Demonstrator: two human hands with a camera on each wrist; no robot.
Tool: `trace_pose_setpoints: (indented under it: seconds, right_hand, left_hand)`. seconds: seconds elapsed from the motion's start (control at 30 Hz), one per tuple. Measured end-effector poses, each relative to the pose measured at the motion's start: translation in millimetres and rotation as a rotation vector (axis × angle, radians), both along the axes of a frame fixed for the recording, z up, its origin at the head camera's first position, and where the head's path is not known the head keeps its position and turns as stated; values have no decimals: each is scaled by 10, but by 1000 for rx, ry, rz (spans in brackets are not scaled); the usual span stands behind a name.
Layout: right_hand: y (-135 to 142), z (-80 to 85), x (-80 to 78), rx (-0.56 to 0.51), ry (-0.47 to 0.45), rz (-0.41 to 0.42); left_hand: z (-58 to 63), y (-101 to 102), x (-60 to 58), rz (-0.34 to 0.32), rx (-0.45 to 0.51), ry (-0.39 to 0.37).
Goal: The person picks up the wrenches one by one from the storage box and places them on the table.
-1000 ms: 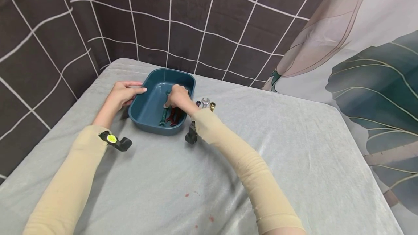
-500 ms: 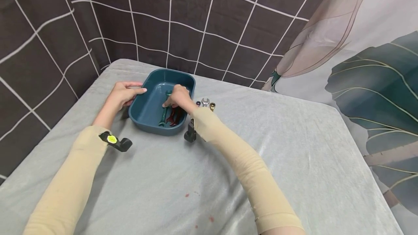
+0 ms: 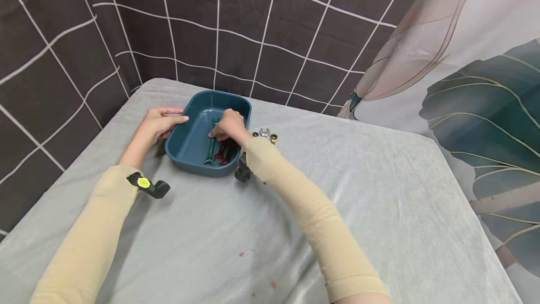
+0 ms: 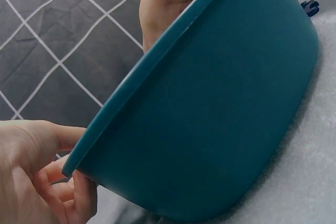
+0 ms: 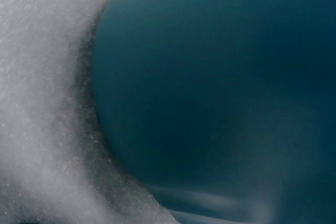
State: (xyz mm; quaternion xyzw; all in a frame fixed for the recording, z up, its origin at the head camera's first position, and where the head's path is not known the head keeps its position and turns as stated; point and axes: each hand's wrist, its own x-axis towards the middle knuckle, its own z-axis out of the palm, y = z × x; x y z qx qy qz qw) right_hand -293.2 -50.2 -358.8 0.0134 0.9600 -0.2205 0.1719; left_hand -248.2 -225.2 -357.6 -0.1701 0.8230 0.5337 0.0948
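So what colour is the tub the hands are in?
Dark teal blue tub; the head view shows it best.

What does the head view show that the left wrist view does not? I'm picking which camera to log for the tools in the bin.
Only the head view shows the green wrench and red wrench inside the teal bin, with the right hand over them. Only the left wrist view shows the bin's outer wall close up, with the left hand's fingers curled under its rim. Both show the bin, the left hand at its rim, and loose wrenches beyond it.
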Motion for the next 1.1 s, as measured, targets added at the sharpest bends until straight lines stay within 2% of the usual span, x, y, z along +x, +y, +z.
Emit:
trace_pose_setpoints:
  seconds: [0.13,0.47,0.67,0.77,0.93,1.1]
  right_hand:
    - [-6,-17,-31,26,-6,12]
    - [12,-61,-11,-129,-73,-34]
    - [-13,-86,-23,-114,-96,-36]
    - [-26,-98,-16,-104,-85,-45]
    - [-10,-125,12,-78,-14,9]
    - [14,-144,42,-88,40,38]
  left_hand:
    - [2,5,3,-1,-4,-1]
    - [14,14,11,-2,-21,-11]
    - [20,8,29,-8,-26,-10]
    - [21,1,32,-13,-21,-10]
    - [32,0,39,-36,15,-9]
    - [43,7,39,-44,11,-13]
